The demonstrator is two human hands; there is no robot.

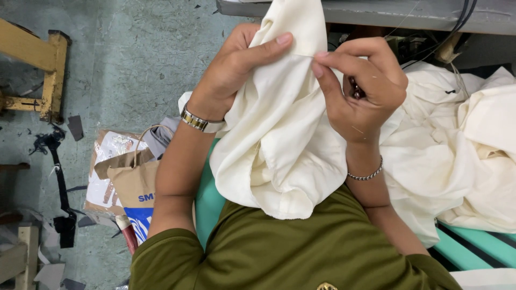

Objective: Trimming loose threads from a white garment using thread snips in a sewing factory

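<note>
A cream cloth piece point(282, 139) hangs bunched in front of my chest, held up between both hands. My left hand point(236, 67) grips its upper left fold, thumb pressed across the fabric; a metal watch sits on that wrist. My right hand point(363, 83) pinches the cloth's edge between thumb and forefinger, close to the left thumb, and a small dark object shows inside its curled fingers. A chain bracelet circles the right wrist. My olive green sleeves fill the bottom of the view.
More cream fabric point(462, 139) is heaped at the right on a teal slatted bench point(473, 247). A grey table edge point(408, 13) with dark cables runs along the top. A brown paper bag point(131, 182) and a yellow wooden frame point(51, 70) stand on the concrete floor at left.
</note>
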